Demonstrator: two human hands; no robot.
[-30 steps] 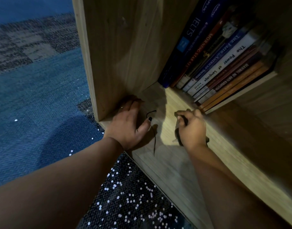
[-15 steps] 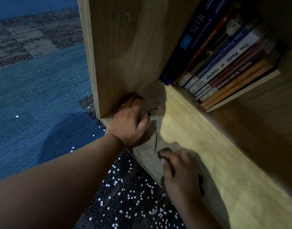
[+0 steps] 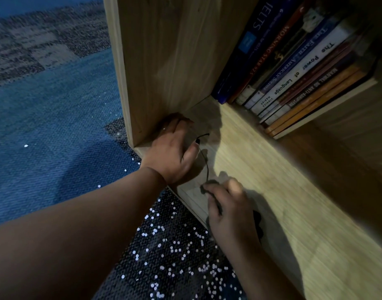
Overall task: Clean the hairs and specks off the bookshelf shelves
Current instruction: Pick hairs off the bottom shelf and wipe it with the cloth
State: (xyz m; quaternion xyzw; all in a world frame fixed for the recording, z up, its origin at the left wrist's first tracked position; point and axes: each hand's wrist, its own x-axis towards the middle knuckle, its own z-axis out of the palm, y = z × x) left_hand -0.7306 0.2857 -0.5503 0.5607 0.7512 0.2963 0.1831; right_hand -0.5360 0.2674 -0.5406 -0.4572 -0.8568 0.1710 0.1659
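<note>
Dim light falls on a blue woven carpet [image 3: 56, 126] with a grey mottled band [image 3: 34, 46] at its far edge and a darker patch [image 3: 174, 256] strewn with pale specks, beside a wooden side panel [image 3: 164, 61] and leaning books [image 3: 293, 68].

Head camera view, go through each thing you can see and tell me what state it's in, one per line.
Left hand: flat on the shelf, in the corner by the side panel.
Right hand: closed around a dark object, near the shelf's front edge.
Dark strand: lying curved on the shelf between the hands.
Shelf: bare wood, partly shadowed.
Books: standing in a row, leaning.
Carpet: strewn with white specks.
</note>
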